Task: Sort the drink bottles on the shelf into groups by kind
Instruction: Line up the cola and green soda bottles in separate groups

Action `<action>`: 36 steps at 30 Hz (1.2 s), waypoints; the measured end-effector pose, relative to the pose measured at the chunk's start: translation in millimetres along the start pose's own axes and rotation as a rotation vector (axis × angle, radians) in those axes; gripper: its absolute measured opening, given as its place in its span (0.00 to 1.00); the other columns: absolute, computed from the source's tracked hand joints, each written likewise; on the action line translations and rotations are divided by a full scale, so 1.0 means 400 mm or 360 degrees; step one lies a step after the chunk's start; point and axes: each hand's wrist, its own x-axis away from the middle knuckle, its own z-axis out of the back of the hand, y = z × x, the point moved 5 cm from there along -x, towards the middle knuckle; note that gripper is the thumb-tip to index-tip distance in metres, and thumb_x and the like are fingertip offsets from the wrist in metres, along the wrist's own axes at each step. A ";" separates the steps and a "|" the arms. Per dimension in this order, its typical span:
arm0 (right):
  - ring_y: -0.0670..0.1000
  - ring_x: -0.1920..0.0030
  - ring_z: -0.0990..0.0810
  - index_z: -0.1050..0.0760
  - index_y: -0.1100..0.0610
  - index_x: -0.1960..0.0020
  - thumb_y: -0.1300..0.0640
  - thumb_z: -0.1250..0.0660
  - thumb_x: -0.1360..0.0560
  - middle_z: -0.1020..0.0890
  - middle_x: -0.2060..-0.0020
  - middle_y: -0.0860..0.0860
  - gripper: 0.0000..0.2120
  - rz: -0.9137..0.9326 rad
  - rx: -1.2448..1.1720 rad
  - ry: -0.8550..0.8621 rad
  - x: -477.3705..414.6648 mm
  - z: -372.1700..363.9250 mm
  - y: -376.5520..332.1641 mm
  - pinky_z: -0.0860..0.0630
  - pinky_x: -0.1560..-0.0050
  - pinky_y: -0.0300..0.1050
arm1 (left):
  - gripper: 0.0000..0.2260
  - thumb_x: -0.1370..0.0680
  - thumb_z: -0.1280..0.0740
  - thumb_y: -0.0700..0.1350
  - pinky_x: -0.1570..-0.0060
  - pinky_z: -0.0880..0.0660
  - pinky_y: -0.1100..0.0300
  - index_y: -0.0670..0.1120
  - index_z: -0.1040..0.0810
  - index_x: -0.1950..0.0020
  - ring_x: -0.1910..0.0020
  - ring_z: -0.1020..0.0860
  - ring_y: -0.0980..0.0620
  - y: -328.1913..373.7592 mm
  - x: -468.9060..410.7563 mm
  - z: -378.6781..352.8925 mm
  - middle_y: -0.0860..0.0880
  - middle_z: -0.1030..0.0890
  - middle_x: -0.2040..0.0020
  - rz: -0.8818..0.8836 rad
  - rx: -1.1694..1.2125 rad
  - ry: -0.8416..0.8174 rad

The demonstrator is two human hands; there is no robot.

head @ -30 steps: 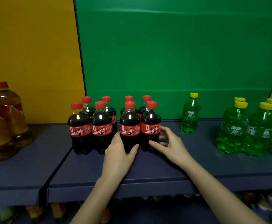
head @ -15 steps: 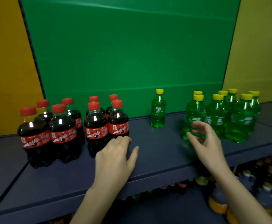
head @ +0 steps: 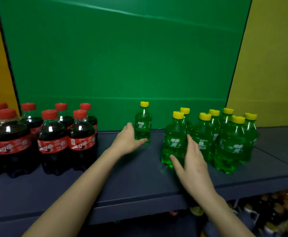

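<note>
Shelf edge: the front lip of the dark blue shelf (head: 122, 182) runs under both forearms; a green backdrop (head: 119, 57) closes the back
Open room: a bare stretch of shelf lies between the cola bottles (head: 52, 134) on the left and the green bottle cluster (head: 228, 146) on the right
Lone green bottle (head: 143, 124): small, clear green, yellow cap, white lettering; it stands upright at the back of that stretch, near the backdrop and apart from both groups
Green bottle cluster: same kind, yellow caps, packed close and upright
Cola bottles: dark drink, red caps and red labels, bunched together
Left hand (head: 128, 139): wraps the lone green bottle low down, thumb across the front of its base, fingers up its left side
Right hand (head: 193, 165): fingers straight and spread, in front of the cluster's nearest bottle (head: 173, 139); contact cannot be told
Below: more bottles (head: 276, 207), blurred
</note>
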 end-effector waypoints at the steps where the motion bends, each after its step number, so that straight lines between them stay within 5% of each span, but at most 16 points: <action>1: 0.52 0.27 0.45 0.57 0.59 0.25 0.49 0.39 0.23 0.45 0.26 0.52 0.37 -0.0003 0.0003 -0.0012 -0.002 -0.003 -0.004 0.46 0.30 0.41 | 0.31 0.29 0.28 0.52 0.38 0.32 0.53 0.39 0.38 0.35 0.36 0.29 0.42 -0.012 -0.029 -0.010 0.42 0.29 0.34 0.0042 0.0122 -0.0006; 5: 0.50 0.27 0.46 0.64 0.57 0.25 0.46 0.43 0.22 0.47 0.25 0.50 0.38 0.0058 0.0032 -0.0089 -0.017 -0.007 0.013 0.43 0.32 0.39 | 0.35 0.33 0.24 0.46 0.36 0.30 0.50 0.40 0.40 0.34 0.39 0.26 0.45 -0.034 -0.106 -0.063 0.43 0.26 0.36 0.0236 0.0646 -0.0070; 9: 0.50 0.28 0.41 0.66 0.57 0.26 0.44 0.43 0.22 0.45 0.26 0.51 0.39 0.0055 0.0022 -0.0141 -0.027 -0.017 0.020 0.38 0.34 0.40 | 0.32 0.33 0.24 0.40 0.40 0.29 0.57 0.41 0.35 0.33 0.41 0.25 0.48 -0.042 -0.120 -0.086 0.44 0.24 0.38 0.0254 0.0902 -0.0023; 20: 0.56 0.31 0.34 0.55 0.61 0.26 0.45 0.35 0.26 0.37 0.29 0.56 0.41 -0.0042 -0.0267 -0.0317 -0.092 -0.079 -0.005 0.35 0.37 0.45 | 0.31 0.36 0.22 0.47 0.44 0.29 0.58 0.41 0.31 0.39 0.42 0.25 0.48 -0.048 -0.059 -0.039 0.45 0.23 0.42 0.0090 0.0434 0.0254; 28: 0.61 0.37 0.30 0.47 0.64 0.31 0.44 0.34 0.27 0.36 0.33 0.59 0.37 -0.0122 -0.0245 -0.0370 -0.165 -0.154 -0.026 0.31 0.44 0.50 | 0.28 0.34 0.23 0.48 0.49 0.32 0.64 0.42 0.32 0.40 0.44 0.25 0.50 -0.076 -0.004 -0.016 0.46 0.22 0.41 0.0083 0.0488 0.0348; 36: 0.61 0.34 0.32 0.50 0.64 0.29 0.46 0.33 0.27 0.38 0.31 0.60 0.39 -0.0165 -0.0325 -0.0367 -0.225 -0.199 -0.016 0.33 0.40 0.51 | 0.27 0.32 0.24 0.46 0.45 0.31 0.64 0.43 0.30 0.37 0.41 0.25 0.50 -0.089 0.002 -0.019 0.47 0.22 0.41 0.0093 0.0496 0.0351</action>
